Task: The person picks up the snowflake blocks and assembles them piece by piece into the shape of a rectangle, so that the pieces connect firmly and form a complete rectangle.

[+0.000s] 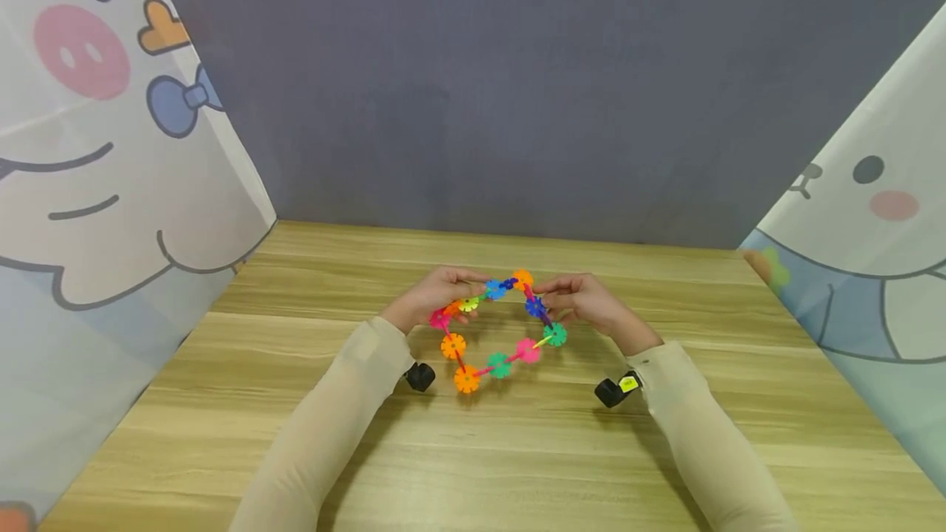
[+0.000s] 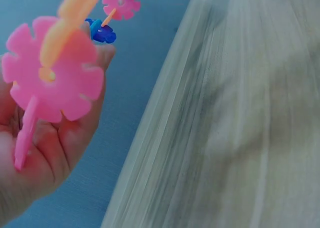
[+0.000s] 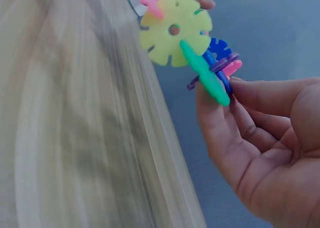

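Note:
A closed ring of notched, flower-shaped plastic discs (image 1: 466, 379), slotted edge to edge, hangs over the wooden table between both hands. Its pieces are orange, pink, green, blue, purple and yellow. At the ring's back left, my left hand (image 1: 432, 294) pinches it near the yellow and light blue discs. My right hand (image 1: 584, 302) grips the blue and purple pieces at the right side, thumb against fingers. In the left wrist view a large pink disc (image 2: 80, 82) covers part of the palm. A yellow disc (image 3: 175, 35) with a green one slotted in stands before the right fingertips.
The wood-grain table (image 1: 517, 466) runs back to a dark grey panel (image 1: 502, 89). Cartoon-printed cloths (image 1: 111, 212) hang at the left and right sides. Black wrist cameras (image 1: 421, 377) stick out below both wrists.

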{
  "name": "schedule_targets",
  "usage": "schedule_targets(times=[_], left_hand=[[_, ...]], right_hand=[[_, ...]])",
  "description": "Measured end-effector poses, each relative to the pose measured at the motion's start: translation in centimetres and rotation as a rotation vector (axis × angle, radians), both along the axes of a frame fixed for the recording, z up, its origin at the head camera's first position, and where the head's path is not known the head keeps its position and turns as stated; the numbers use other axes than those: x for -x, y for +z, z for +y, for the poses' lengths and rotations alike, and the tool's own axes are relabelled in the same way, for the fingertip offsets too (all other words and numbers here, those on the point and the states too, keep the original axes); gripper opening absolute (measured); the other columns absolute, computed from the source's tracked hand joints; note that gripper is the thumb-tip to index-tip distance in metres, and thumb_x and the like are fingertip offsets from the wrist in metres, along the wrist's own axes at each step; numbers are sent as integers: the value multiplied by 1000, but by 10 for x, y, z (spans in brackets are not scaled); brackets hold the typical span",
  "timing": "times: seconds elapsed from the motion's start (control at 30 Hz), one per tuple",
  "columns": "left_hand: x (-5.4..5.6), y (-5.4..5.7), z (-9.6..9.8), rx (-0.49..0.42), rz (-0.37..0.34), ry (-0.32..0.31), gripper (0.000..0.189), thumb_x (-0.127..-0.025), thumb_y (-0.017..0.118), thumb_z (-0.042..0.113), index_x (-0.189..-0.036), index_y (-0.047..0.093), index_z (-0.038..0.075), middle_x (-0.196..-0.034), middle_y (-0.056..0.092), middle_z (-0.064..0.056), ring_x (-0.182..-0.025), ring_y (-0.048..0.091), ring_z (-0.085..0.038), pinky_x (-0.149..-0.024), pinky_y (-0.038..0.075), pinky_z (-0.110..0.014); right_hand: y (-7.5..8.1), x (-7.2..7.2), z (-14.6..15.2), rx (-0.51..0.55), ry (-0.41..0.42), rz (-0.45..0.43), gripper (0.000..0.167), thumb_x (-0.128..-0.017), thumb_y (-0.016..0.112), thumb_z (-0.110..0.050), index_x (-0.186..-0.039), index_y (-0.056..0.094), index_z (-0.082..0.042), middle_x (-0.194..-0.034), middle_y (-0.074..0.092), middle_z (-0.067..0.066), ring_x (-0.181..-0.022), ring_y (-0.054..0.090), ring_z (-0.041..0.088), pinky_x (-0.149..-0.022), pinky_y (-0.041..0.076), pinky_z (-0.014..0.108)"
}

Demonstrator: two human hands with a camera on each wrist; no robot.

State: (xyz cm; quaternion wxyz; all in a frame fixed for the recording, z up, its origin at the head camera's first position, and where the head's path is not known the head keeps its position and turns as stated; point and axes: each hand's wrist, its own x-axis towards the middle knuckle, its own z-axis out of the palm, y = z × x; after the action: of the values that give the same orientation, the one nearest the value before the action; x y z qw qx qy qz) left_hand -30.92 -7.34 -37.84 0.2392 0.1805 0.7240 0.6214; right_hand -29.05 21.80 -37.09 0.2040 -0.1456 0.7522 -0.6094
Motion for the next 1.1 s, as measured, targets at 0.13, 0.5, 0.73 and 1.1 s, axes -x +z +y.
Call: schedule_targets(times=[0.13,0.5,0.73,1.1], left_hand=[[0,3,1,7,-15,-19,41,-102,58,15,-140,55,1,-137,57,-19,-95,67,-41,-72,61,-40],[-1,5,-6,-68,-147,6,40,-103,55,12,-139,53,-6,-144,49,-20,-121,56,-37,-82,59,-43],[1,1,-12,-123,-194,85,43,-105,52,13,-143,46,-7,-146,45,-22,-132,47,-34,-89,56,-44],[-7,-10,-25,-141,-195,74,47,-103,51,6,-146,40,-7,-136,53,-31,-94,69,-18,-85,58,-39]], right_hand=[[-2,0,1,-11,20,-4,37,-99,52,4,-133,48,19,-90,66,1,-73,64,11,-65,57,26],[-6,-2,4,7,3,-1,37,-100,48,7,-133,44,23,-85,64,3,-70,61,11,-63,57,27],[-6,-2,7,41,-36,3,38,-101,47,6,-135,42,22,-77,63,2,-68,61,10,-63,57,26],[-11,4,17,101,-110,-20,35,-100,45,8,-133,45,22,-79,63,2,-68,61,10,-60,57,24]])
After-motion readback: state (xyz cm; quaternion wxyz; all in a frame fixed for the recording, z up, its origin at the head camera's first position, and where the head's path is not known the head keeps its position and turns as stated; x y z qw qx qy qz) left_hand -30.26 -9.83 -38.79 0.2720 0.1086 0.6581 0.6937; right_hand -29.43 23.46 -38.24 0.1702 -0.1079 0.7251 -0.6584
